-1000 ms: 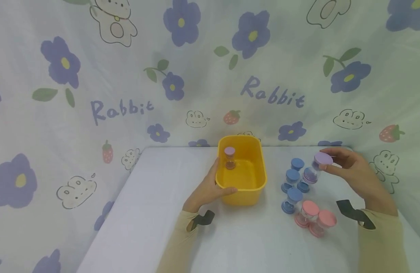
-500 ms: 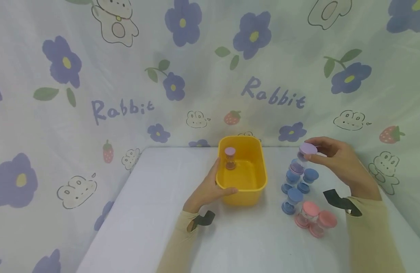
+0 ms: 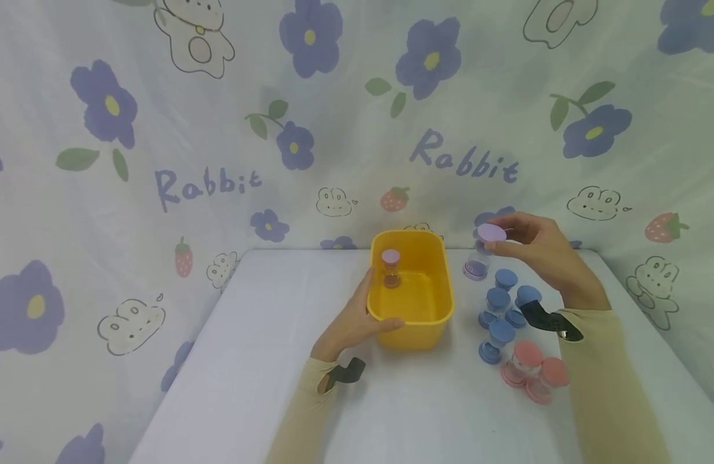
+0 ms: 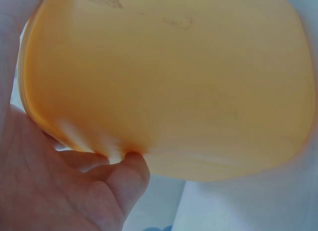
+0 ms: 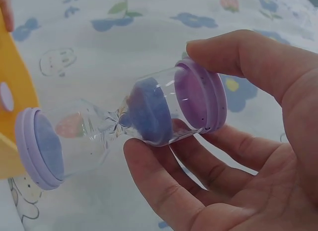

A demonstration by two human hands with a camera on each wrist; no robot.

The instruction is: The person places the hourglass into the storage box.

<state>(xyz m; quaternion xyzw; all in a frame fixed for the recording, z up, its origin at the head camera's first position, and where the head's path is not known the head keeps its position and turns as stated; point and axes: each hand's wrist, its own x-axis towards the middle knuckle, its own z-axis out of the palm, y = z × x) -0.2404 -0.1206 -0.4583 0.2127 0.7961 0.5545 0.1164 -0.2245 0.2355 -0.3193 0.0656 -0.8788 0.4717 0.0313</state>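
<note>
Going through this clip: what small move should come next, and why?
Probably carry the purple hourglass left until it is above the yellow bin: the right hand holds it off to the bin's right, the left hand holds the bin, and another hourglass stands inside with room beside it.

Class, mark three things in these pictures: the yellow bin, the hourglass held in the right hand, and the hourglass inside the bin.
Yellow bin [image 3: 416, 336]: head view, front outer wall.
Held hourglass [image 5: 120, 120]: right wrist view, narrow glass neck.
Hourglass inside [image 3: 391, 269]: head view, glass middle.
</note>
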